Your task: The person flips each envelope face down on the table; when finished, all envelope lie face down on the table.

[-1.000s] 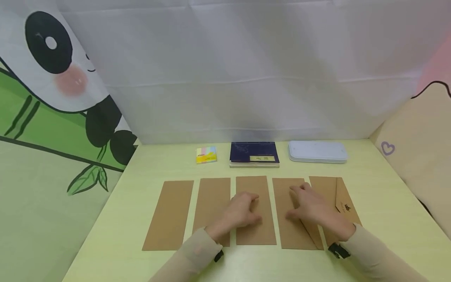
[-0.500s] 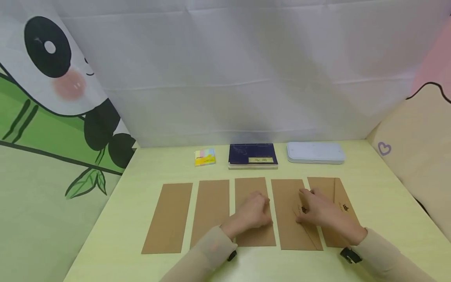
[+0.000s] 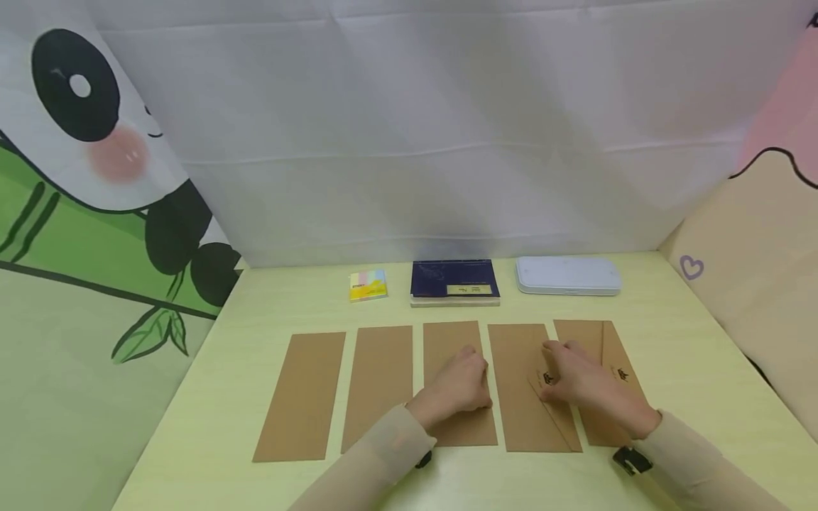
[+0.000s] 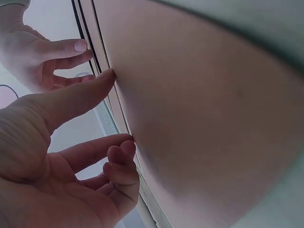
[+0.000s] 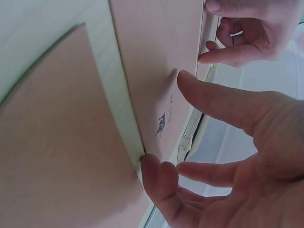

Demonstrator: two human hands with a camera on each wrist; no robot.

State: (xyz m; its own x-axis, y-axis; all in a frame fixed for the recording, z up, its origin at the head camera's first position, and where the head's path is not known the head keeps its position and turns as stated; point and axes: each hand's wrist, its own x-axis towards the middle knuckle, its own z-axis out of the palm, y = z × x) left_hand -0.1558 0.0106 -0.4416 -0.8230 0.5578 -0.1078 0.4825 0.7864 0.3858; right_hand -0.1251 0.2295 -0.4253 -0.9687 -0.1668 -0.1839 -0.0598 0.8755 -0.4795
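In the head view, my left hand (image 3: 456,383) lies over the middle brown envelope (image 3: 450,337), fingertips at its right edge. The left wrist view shows the thumb and a finger of that hand (image 4: 71,142) spread apart, their tips touching the brown paper's edge (image 4: 199,95). My right hand (image 3: 584,387) is over the right side of the envelope with a crown print (image 3: 520,355), second from the right. Seen from the right wrist, the thumb of this hand (image 5: 237,137) touches the paper (image 5: 156,57) and a bent finger meets its edge.
Two plain brown envelopes (image 3: 300,397) (image 3: 380,376) lie at left, and another with a flap and crown (image 3: 578,341) at far right. Behind the row are sticky notes (image 3: 368,285), a dark blue notebook (image 3: 455,280) and a pale case (image 3: 567,275). A white cloth (image 3: 409,142) hangs behind.
My left hand has shifted right, to the middle envelope's right edge. My right hand has also moved a little right, and the crown print on the envelope beneath it has come into view.
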